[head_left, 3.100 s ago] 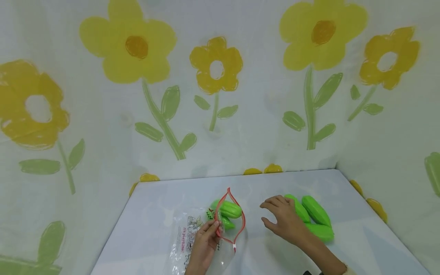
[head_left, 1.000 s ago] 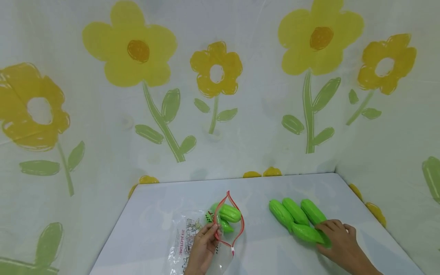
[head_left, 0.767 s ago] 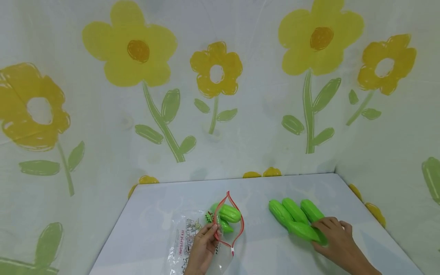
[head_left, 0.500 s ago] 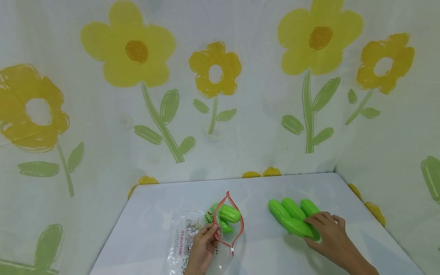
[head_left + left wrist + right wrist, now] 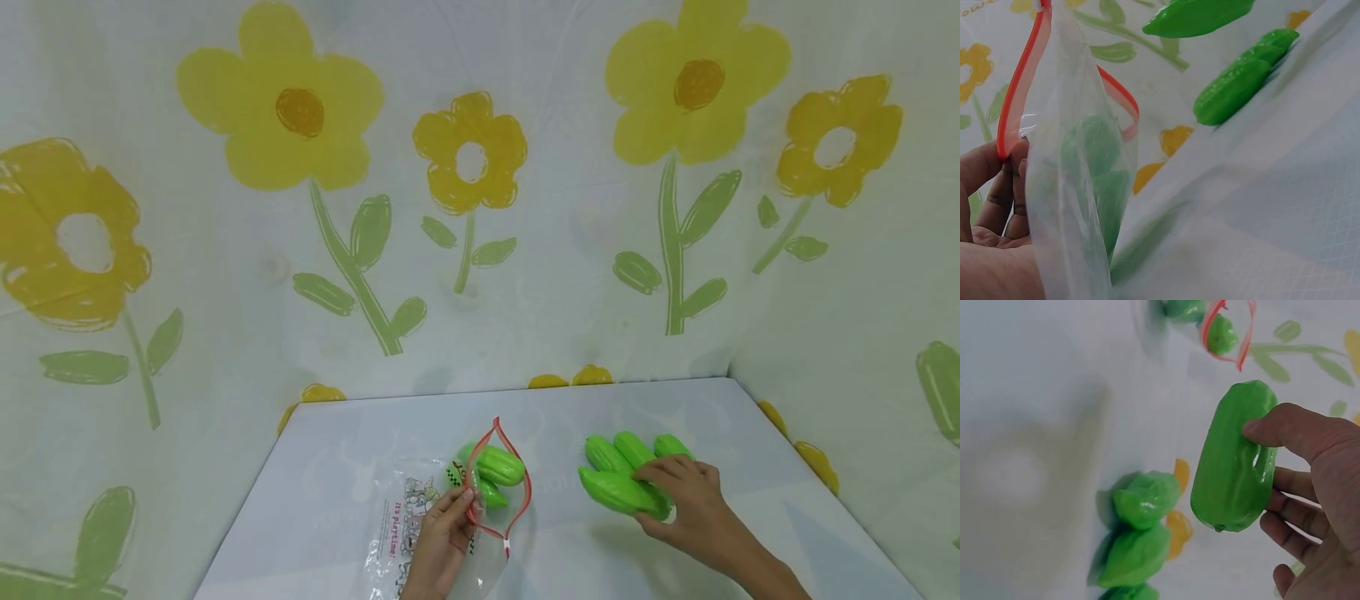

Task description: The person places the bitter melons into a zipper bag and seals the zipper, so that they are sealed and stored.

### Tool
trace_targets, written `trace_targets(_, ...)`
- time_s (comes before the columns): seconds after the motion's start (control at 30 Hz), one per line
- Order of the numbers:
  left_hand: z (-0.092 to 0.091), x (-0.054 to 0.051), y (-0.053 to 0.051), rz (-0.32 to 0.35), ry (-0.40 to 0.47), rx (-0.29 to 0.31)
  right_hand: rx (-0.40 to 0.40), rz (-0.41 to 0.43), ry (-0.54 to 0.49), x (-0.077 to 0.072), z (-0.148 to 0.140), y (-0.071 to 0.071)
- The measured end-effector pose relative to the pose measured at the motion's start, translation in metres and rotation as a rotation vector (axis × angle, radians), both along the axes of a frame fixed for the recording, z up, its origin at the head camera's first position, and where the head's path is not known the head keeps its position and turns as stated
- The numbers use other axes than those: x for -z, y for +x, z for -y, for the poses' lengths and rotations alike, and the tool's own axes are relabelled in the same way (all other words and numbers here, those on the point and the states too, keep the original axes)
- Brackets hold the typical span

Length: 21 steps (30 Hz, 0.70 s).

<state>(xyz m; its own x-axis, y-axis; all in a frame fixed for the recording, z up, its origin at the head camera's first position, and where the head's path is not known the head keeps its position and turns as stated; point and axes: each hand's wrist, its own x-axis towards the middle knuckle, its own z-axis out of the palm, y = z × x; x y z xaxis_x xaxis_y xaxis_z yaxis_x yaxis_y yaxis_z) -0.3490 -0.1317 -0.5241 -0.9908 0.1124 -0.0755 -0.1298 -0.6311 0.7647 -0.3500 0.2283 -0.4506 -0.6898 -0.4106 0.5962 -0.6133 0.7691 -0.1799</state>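
Note:
My left hand (image 5: 441, 546) pinches the red-edged rim of a clear zip bag (image 5: 386, 521), whose mouth gapes toward the right. Two green cucumber-shaped vegetables (image 5: 501, 467) lie inside, also visible as blurred shapes through the bag (image 5: 1060, 219) in the left wrist view. My right hand (image 5: 693, 508) grips another green cucumber-shaped vegetable (image 5: 618, 492), thumb on one side and fingers on the other. In the right wrist view this vegetable (image 5: 1232, 462) is raised off the table, apart from the others. The ends of the right fingers are partly hidden behind it.
Three more green vegetables (image 5: 633, 450) lie side by side behind the right hand on the white table (image 5: 337, 433). A pale cloth wall (image 5: 555, 308) printed with yellow flowers rises behind the table and at both sides.
My right hand has taken hold of a vegetable from the group at right, lifted it and moved it leftward. The left hand holds the bag in nearly the same place.

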Motion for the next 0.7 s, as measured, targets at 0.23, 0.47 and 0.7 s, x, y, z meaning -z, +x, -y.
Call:
trace_targets(0.23, -0.001, -0.001, 0.000, 0.025, 0.000, -0.012, -0.029, -0.012, 0.013, -0.011, 0.014, -0.004)
trace_targets(0.47, 0.000, 0.000, 0.001, 0.009, -0.018, -0.009, -0.077, -0.040, 0.021, -0.016, 0.025, -0.011)
trace_targets(0.7, -0.002, 0.000, 0.002, 0.009, -0.011, -0.013, -0.100, -0.015, 0.058, -0.023, 0.039, -0.016)
